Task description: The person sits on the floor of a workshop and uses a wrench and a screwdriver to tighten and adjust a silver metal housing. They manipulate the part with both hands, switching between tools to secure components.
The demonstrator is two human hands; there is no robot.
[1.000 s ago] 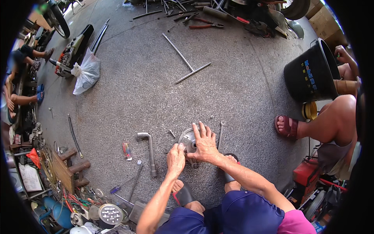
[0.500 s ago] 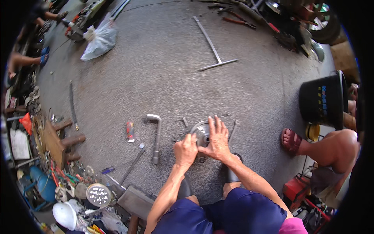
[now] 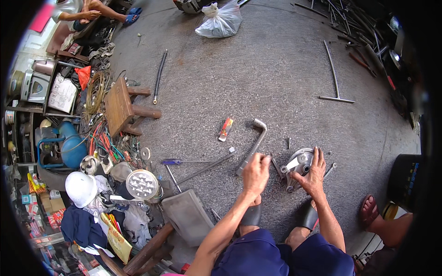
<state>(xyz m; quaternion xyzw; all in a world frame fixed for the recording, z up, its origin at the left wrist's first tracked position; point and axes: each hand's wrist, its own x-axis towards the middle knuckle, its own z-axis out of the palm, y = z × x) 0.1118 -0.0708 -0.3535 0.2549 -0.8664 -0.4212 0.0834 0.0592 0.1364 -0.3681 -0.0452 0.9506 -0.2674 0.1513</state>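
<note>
A round silver metal machine part (image 3: 299,161) with holes and bosses rests on the pavement before my feet. My right hand (image 3: 314,178) grips its right side, fingers straight along the rim and thumb across its near face. To the left of it, my left hand (image 3: 256,175) is closed, raised near an L-shaped socket wrench (image 3: 258,140); whatever its fingers hold is hidden. Close to the part lie a small bolt (image 3: 289,143), a combination wrench (image 3: 330,169) on the right and a slim metal tool (image 3: 277,168) on the left.
Farther left are a red box (image 3: 225,129), a blue-handled screwdriver (image 3: 172,162), a long bar (image 3: 207,166) and a grey tray (image 3: 188,216). A wooden stool (image 3: 120,108) stands beside clutter. A T-handle tool (image 3: 336,83) lies far right; a person's sandalled foot (image 3: 369,210) is near a black bucket (image 3: 405,181).
My left hand has come off the metal part and moved left, closed. My right hand stays on the part. The view has swung left, showing more of the stool and clutter.
</note>
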